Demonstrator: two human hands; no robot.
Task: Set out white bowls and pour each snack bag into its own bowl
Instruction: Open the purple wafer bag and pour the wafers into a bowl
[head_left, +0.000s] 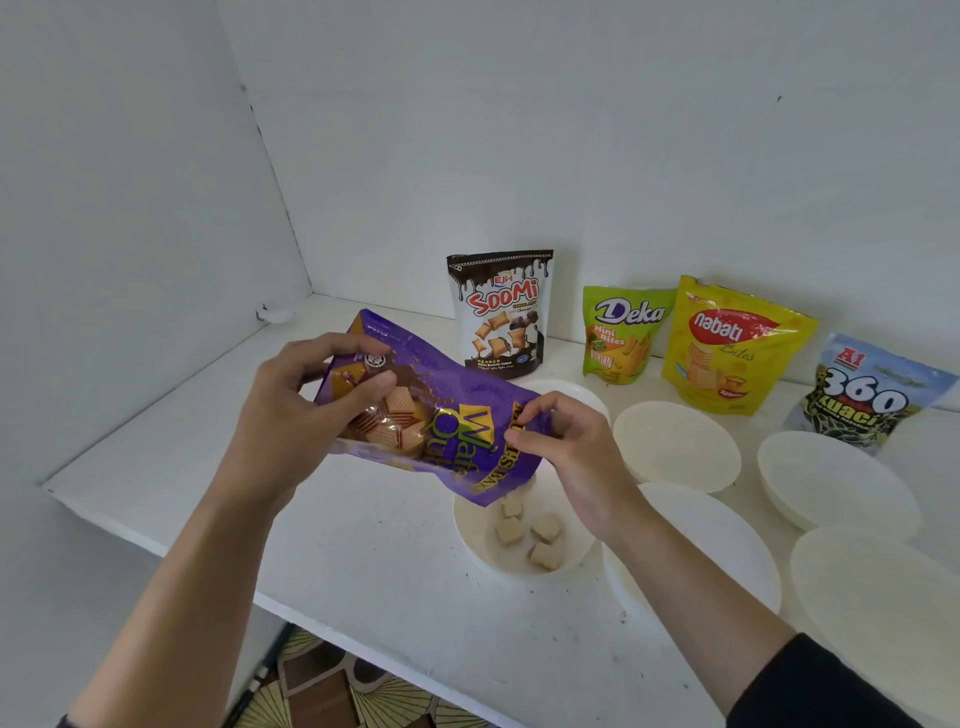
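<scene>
White bench (363, 545) against white walls: the left hand (291, 415) has its grip closed on the raised bottom of a purple wafer bag (457, 395), the right hand (571, 447) pinching its lowered mouth over a bowl (467, 525) holding wafer pieces (530, 530).

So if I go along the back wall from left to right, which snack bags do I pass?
Standing along the wall, left to right: Soomi bag → green Deka bag → yellow Nabati bag → 360 Kuaci bag. The purple wafer bag isn't in that row; both hands hold it tipped over a bowl.
</scene>
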